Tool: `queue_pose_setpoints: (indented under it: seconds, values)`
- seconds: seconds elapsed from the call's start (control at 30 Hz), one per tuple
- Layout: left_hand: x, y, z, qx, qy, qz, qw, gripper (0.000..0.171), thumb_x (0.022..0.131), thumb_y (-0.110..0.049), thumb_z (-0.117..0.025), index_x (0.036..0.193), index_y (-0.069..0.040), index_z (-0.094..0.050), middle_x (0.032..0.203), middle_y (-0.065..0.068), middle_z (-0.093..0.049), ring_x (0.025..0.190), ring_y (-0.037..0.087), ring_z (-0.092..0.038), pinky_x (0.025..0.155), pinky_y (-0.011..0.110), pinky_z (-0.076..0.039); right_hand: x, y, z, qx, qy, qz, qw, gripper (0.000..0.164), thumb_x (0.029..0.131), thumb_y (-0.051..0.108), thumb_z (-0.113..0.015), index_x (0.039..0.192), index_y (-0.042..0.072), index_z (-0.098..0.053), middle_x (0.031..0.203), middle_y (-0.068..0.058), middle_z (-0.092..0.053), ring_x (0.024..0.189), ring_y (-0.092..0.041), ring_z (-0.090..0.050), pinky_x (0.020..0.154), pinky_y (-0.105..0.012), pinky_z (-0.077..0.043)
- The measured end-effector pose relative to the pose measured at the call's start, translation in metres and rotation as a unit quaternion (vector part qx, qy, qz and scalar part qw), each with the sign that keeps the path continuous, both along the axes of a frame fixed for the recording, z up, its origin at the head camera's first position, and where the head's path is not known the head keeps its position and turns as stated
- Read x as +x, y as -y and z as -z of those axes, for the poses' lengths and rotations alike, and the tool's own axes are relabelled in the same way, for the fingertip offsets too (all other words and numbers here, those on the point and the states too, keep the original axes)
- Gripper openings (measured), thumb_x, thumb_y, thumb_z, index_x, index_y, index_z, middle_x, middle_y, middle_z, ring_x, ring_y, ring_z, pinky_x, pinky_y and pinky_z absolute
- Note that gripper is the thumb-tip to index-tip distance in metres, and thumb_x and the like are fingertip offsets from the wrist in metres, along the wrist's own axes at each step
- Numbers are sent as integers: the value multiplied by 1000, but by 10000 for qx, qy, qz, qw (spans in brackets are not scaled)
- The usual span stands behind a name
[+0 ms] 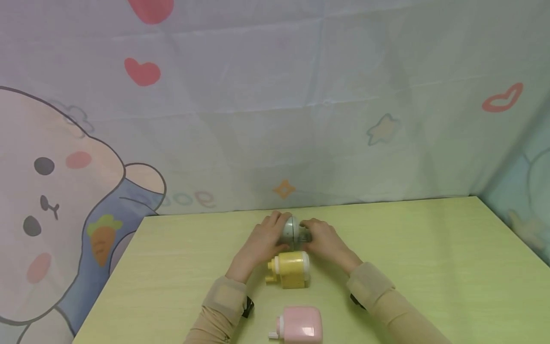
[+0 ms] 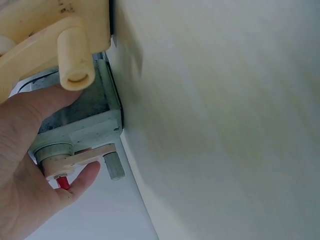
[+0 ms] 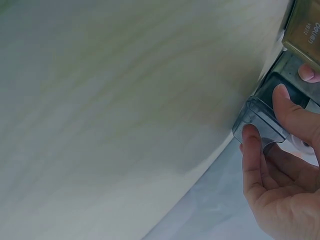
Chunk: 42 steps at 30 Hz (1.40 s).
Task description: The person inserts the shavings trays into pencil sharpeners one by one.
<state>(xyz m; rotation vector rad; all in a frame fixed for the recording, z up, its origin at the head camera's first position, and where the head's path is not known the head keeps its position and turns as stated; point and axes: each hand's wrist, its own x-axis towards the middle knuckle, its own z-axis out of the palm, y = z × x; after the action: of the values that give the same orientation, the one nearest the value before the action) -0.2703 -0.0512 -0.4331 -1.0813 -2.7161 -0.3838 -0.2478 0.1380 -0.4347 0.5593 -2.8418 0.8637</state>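
A grey-green crank pencil sharpener [image 1: 290, 227] stands toward the back of the table, between both hands. My left hand [image 1: 263, 240] grips its body from the crank side. In the left wrist view the thumb lies along its side, and the crank knob [image 2: 114, 166] and a red tip [image 2: 63, 182] show near the fingers. With thumb and fingers, my right hand [image 1: 325, 241] pinches the clear shavings drawer [image 3: 260, 120], which sticks out of the sharpener's opposite end. Just in front stands a yellow pencil sharpener [image 1: 294, 271], its crank toward the left.
A pink pencil sharpener [image 1: 302, 325] stands nearest the front edge of the view, in line with the others. The pale yellow-green table [image 1: 421, 267] meets a printed cloth backdrop [image 1: 258, 143] behind the hands.
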Motion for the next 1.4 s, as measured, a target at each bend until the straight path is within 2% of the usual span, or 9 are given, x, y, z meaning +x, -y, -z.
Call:
queue_pose_setpoints:
  seconds: [0.43, 0.83, 1.03, 1.27, 1.4]
  values:
    - [-1, 0, -3, 21, -179, 65, 9998, 78, 73, -27, -73, 136, -9, -30, 119, 10, -45, 100, 24, -46, 69, 40, -50, -4, 3, -4, -6, 42, -77, 10000, 55, 63, 8, -77, 112, -6, -56, 107, -21, -61, 93, -30, -56, 79, -47, -51]
    - [-2, 1, -5, 24, -48, 26, 10000, 78, 74, -27, -72, 136, -10, -29, 119, 10, -45, 102, 24, -44, 71, 42, -49, -5, 6, -6, -79, 14, -77, 9999, 53, 62, 9, -78, 110, -2, -59, 104, -18, -63, 91, -28, -56, 78, -47, -51]
    - [-4, 0, -1, 148, -8, 79, 9999, 78, 73, -24, -73, 136, -10, -30, 118, 10, -46, 100, 24, -44, 72, 42, -49, -6, 11, -2, -272, -85, -122, 9995, 46, 61, 8, -78, 104, 2, -61, 97, -14, -65, 84, -24, -57, 73, -44, -52]
    - [-3, -1, 5, 100, 5, 60, 9999, 78, 73, -25, -73, 136, -11, -29, 117, 9, -45, 99, 23, -45, 71, 40, -49, -4, 12, 0, -520, 108, -218, 9984, 67, 61, 2, -77, 121, -2, -48, 103, -17, -63, 87, -25, -56, 75, -44, -51]
    - [-1, 0, 3, 145, 1, 20, 9999, 78, 72, -25, -74, 135, -10, -30, 117, 10, -46, 98, 23, -45, 69, 40, -50, -5, 11, 1, -491, 227, -455, 9975, 66, 64, -2, -73, 123, -6, -45, 105, -19, -62, 86, -25, -56, 74, -43, -52]
